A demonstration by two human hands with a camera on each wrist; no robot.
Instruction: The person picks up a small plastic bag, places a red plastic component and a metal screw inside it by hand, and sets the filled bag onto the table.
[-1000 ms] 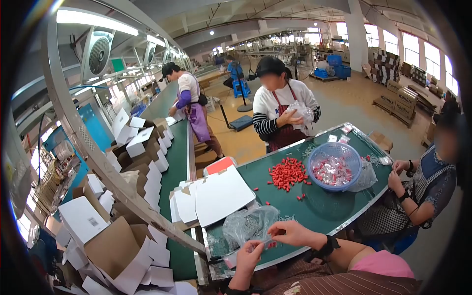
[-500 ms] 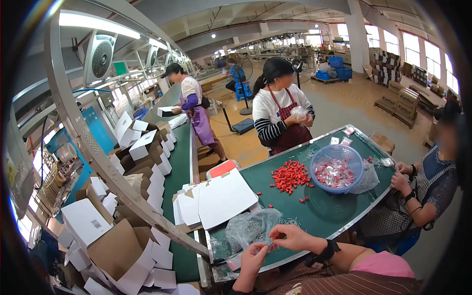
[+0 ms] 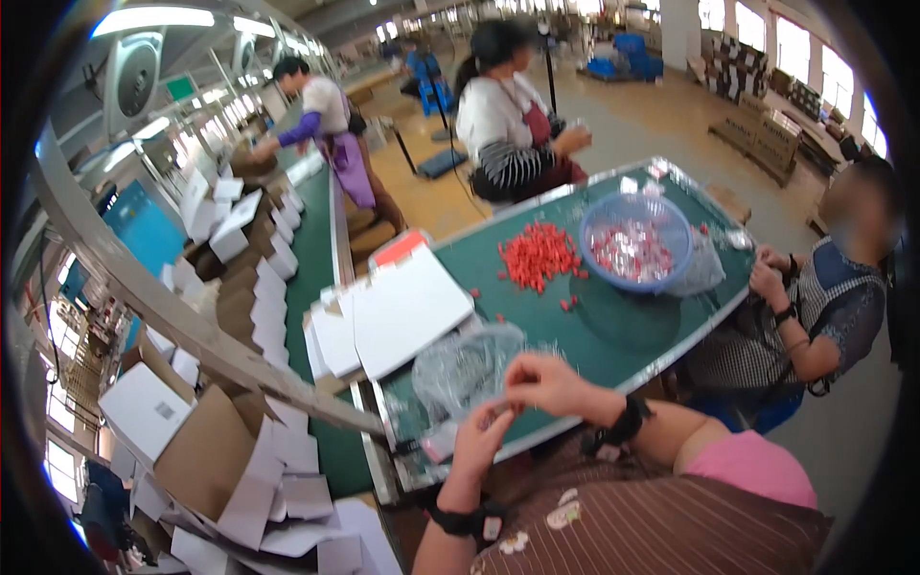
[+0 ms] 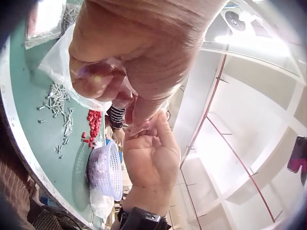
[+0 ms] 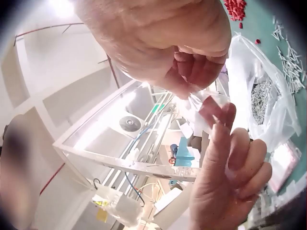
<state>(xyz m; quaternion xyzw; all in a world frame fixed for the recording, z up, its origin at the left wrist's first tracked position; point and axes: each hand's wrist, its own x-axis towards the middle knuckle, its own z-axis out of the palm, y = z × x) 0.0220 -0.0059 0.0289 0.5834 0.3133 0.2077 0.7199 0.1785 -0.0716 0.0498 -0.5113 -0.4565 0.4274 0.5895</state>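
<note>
My left hand (image 3: 479, 439) and right hand (image 3: 554, 385) meet over the near edge of the green table. Between them is a small clear plastic bag (image 5: 221, 99), pinched by thumb and fingertips from both sides. Its contents are hidden by the fingers. Just beyond the hands lies a larger clear bag (image 3: 468, 369) of metal screws, seen up close in the right wrist view. Loose screws (image 4: 60, 103) spread over the table beside it. Farther back sits a pile of red plastic plugs (image 3: 540, 257).
A blue basket (image 3: 632, 281) of small bags with red pieces stands on the table's far half. White cardboard sheets (image 3: 407, 311) lie at the left, beside a metal post (image 3: 201, 311) and a conveyor of open boxes (image 3: 216, 460). Two people sit around the table; another stands by the conveyor.
My head view has tilted down and shifted. My hands have drawn together around the small bag. The person in striped sleeves has turned away to the right with the clear bundle.
</note>
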